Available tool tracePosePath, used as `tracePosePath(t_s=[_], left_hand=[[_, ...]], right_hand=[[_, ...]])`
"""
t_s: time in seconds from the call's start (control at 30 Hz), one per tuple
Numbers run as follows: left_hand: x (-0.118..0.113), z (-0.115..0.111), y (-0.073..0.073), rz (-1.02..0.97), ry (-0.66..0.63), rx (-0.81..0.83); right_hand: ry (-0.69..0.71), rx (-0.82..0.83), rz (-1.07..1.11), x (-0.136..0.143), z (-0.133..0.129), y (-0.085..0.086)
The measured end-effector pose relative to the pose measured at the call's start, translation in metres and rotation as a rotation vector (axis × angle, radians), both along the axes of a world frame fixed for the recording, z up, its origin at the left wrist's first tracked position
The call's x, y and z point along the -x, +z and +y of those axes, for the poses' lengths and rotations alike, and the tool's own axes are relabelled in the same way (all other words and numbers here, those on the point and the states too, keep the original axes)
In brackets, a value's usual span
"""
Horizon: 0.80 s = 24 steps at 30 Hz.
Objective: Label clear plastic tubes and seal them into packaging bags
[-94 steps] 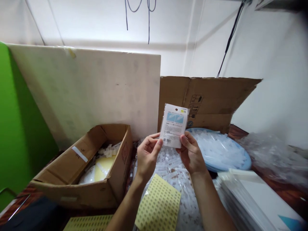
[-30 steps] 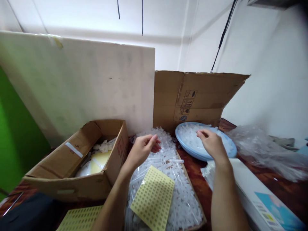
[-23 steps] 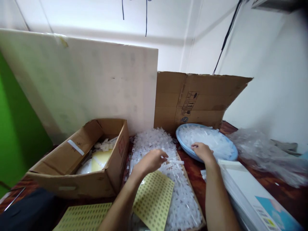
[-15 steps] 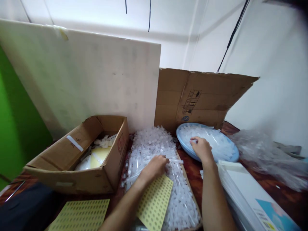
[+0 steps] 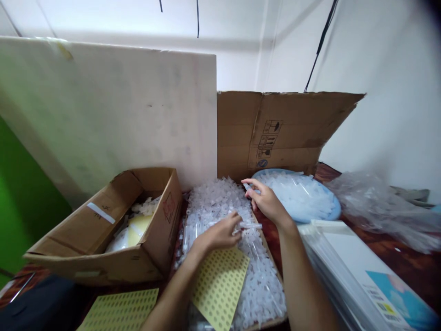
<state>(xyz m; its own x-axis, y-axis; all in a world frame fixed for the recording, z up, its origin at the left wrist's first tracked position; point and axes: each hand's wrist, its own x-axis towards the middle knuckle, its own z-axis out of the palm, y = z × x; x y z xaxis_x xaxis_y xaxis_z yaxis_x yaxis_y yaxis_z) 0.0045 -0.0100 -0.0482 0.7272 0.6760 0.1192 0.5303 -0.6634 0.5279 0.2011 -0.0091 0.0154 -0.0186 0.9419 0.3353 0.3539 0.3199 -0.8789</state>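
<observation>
My left hand [image 5: 220, 232] is over a heap of small translucent plastic pieces [image 5: 262, 276] in a shallow cardboard tray. Its fingers are closed around a thin clear plastic tube [image 5: 253, 225], whose end sticks out to the right. A yellow sheet of small round stickers [image 5: 222, 285] lies on the heap under my left wrist. Between the thumb and fingertips of my right hand [image 5: 265, 200] is a small translucent plastic piece [image 5: 248, 187]. That hand is in the air between the heap and a blue basin [image 5: 336, 211] filled with similar whitish pieces.
An open cardboard box [image 5: 151, 262] with papers and scraps stands left. Another sticker sheet [image 5: 120, 310] lies before it. To the right are a white flat pack [image 5: 351, 257] and crumpled clear plastic bags [image 5: 375, 207]. A cardboard sheet [image 5: 237, 133] and a white board [image 5: 138, 110] stand behind.
My right hand has moved left from over the blue basin, now with a small translucent piece in its fingers. My left hand has turned slightly, its fingers more visible. The view has shifted a little.
</observation>
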Motion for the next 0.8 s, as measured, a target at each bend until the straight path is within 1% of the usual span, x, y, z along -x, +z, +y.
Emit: tracePosePath(t_s=[0.07,0.1,0.2,0.27,0.33,0.4,0.5,0.57,0.63,0.73,0.8], left_hand=[[-0.008,-0.005,-0.010,0.042,-0.059,0.034],[-0.012,-0.006,-0.016,0.058,-0.066,0.046],[-0.018,-0.007,-0.031,0.059,-0.021,0.057],[-0.017,-0.005,-0.034,0.030,0.024,0.061],[-0.014,-0.001,-0.031,-0.023,0.070,0.068],[-0.008,0.004,-0.022,-0.105,0.121,0.075],[0.002,0.012,-0.002,-0.288,0.235,0.086],[0.009,0.015,0.013,-0.412,0.324,0.089],[0.016,0.014,0.029,-0.549,0.395,0.105],[0.022,0.007,0.049,-0.798,0.426,0.189],[0.023,0.001,0.059,-0.910,0.414,0.235]], right_hand=[[-0.034,-0.067,-0.046,0.002,0.000,0.003],[-0.046,-0.099,-0.068,0.002,0.000,0.004],[-0.044,-0.116,-0.119,0.002,-0.001,0.005],[-0.045,-0.099,-0.148,0.001,0.000,0.004],[-0.056,-0.090,-0.182,0.000,0.001,0.001],[-0.058,-0.071,-0.203,0.000,0.002,-0.002],[-0.024,0.017,-0.159,0.003,0.003,-0.005],[0.047,0.062,-0.101,0.008,0.001,-0.004],[0.155,0.066,-0.037,0.014,-0.003,0.000],[0.302,0.077,0.103,0.026,-0.008,0.008],[0.342,0.091,0.202,0.033,-0.011,0.011]])
